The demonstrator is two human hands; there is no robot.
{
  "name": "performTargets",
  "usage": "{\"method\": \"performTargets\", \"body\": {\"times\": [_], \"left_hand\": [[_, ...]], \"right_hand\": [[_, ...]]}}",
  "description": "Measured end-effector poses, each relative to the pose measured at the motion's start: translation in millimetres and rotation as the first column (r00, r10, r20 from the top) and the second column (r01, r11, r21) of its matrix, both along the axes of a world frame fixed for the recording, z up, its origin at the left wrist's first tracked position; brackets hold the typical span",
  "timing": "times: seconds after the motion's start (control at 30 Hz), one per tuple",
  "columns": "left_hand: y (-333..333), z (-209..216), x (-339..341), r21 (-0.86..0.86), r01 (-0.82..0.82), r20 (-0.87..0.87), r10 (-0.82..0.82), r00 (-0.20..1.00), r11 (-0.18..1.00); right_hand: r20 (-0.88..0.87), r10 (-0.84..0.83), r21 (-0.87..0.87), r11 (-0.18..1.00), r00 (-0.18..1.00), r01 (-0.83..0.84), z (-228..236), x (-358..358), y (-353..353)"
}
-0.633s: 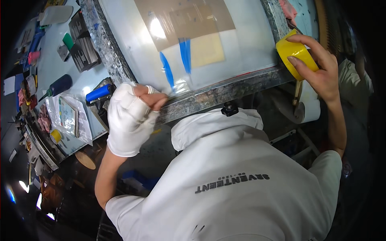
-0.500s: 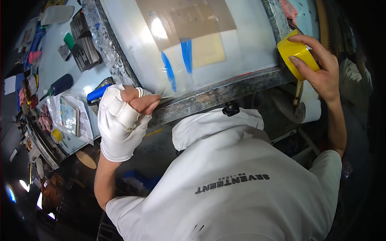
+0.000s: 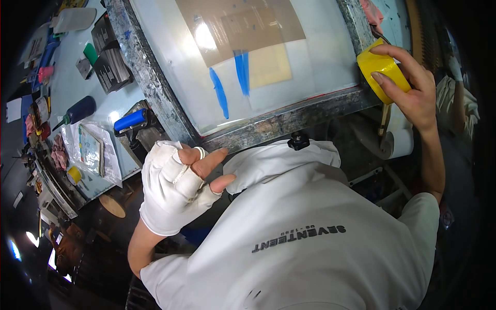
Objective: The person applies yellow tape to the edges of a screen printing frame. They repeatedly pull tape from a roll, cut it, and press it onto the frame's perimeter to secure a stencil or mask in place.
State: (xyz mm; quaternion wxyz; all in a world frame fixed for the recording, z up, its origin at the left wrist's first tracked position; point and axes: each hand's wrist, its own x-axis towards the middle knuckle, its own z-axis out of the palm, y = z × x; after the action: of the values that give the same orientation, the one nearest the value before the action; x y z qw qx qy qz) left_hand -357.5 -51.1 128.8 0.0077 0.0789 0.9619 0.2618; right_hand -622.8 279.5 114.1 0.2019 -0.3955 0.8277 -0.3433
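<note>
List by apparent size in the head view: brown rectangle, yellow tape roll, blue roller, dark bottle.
1. Brown rectangle, though cut off at top
2. Yellow tape roll
3. Blue roller and dark bottle: too alike to rank

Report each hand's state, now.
Left hand: partly open, thumb and finger apart, nothing seen in it.
Right hand: closed, holding the yellow tape roll.

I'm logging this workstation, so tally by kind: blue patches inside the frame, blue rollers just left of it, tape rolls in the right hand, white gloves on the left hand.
Blue patches: 2
Blue roller: 1
Tape roll in right hand: 1
White glove on left hand: 1
Total: 5
</note>
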Motion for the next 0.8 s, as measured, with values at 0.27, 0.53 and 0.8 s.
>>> {"method": "performTargets", "body": {"times": [0.27, 0.53, 0.8], "left_hand": [[-37.4, -49.4, -98.0, -0.106, 0.067, -0.341, -0.099, 0.935, 0.992], [-6.2, -94.5, -171.8, -0.184, 0.218, -0.215, -0.256, 0.942, 0.958], [24.4, -108.6, -135.8, -0.125, 0.368, -0.323, -0.388, 0.863, 0.922]], "right_hand": [[-0.067, 0.037, 0.019, 0.999, 0.997, -0.036, 0.9, -2.2, -7.5], [-0.032, -0.02, 0.003, 1.0, 0.999, 0.02, -1.2, 0.6, -2.8], [0.032, -0.015, 0.007, 1.0, 0.999, 0.015, 1.3, -2.2, -5.1]]}}
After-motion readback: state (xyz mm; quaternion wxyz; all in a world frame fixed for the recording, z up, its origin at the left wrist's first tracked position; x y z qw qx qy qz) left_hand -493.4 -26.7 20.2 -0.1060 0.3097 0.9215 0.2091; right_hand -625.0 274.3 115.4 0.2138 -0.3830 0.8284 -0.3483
